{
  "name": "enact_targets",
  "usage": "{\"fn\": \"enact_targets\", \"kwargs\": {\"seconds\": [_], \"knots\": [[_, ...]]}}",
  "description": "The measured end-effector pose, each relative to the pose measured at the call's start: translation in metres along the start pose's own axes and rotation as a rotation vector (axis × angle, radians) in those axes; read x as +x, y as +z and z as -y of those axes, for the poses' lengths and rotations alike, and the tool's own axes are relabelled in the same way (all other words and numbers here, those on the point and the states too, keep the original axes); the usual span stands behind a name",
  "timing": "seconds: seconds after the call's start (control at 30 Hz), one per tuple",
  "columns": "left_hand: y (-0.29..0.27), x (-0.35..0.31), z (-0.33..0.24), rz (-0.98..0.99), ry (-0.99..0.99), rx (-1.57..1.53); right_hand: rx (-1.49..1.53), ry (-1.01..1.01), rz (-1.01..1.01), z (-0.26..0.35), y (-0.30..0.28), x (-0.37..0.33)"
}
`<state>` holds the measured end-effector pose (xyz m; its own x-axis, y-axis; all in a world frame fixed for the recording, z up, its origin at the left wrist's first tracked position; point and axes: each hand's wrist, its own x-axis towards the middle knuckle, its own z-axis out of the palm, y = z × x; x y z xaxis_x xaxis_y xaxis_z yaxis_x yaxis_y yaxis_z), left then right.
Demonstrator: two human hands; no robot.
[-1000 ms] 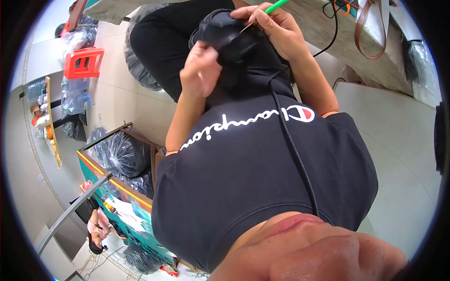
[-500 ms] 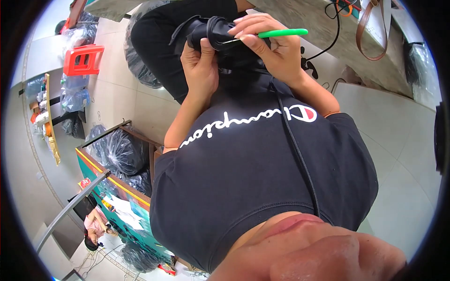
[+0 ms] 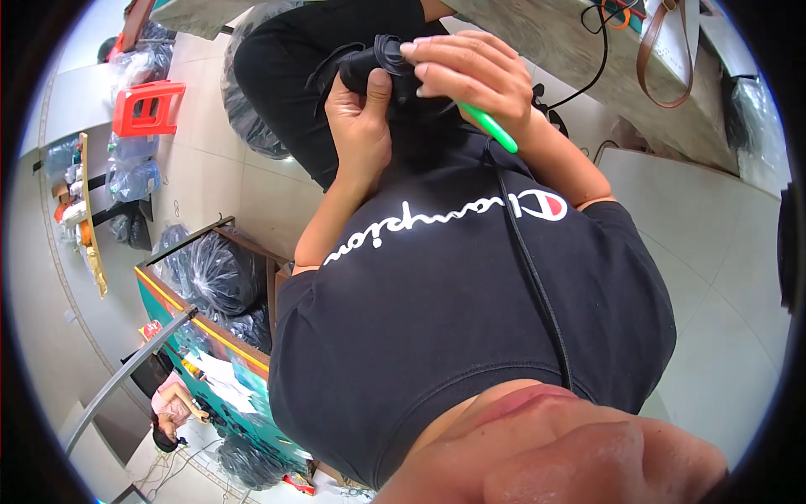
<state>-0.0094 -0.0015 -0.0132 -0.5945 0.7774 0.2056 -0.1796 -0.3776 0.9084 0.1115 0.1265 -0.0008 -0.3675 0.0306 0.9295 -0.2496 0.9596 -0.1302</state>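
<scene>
My left hand [image 3: 359,126] grips a small black item [image 3: 363,67] above my lap, thumb pressed on its near side. The item looks soft, with curved layered folds or bands at its right end; its exact kind cannot be made out. My right hand [image 3: 474,76] reaches in from the right, fingertips at those bands. A slim bright green handle [image 3: 497,133] is tucked in the right hand and sticks out below the palm, pointing down to the right. The tool's working end is hidden by the hand.
A grey worktop [image 3: 554,34] runs across the upper right, with a brown strap loop [image 3: 645,88] and a black cable [image 3: 601,71]. A red plastic stool [image 3: 126,109] and bagged goods [image 3: 214,273] are at left. A person in pink [image 3: 172,399] sits by a teal-sided table [image 3: 267,424].
The green handle has swung from pointing right to pointing down toward my shirt. My right fingers have straightened over the black item's end, and the item has turned slightly in my left hand.
</scene>
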Motion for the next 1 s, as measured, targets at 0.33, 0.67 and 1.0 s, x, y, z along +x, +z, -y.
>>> {"fn": "enact_targets", "kwargs": {"seconds": [0.33,0.67,1.0], "knots": [[-0.05,0.012,-0.014,-0.059,-0.111,-0.609,-0.626,0.371,-0.552,-0.115,-0.103,-0.028],[-0.055,0.032,-0.014,-0.2,-0.027,-0.392,-0.421,1.187,0.045,-0.071,-0.182,-0.053],[-0.006,0.003,-0.015,0.019,-0.236,-0.368,0.854,0.054,-0.244,-0.035,0.017,0.017]]}}
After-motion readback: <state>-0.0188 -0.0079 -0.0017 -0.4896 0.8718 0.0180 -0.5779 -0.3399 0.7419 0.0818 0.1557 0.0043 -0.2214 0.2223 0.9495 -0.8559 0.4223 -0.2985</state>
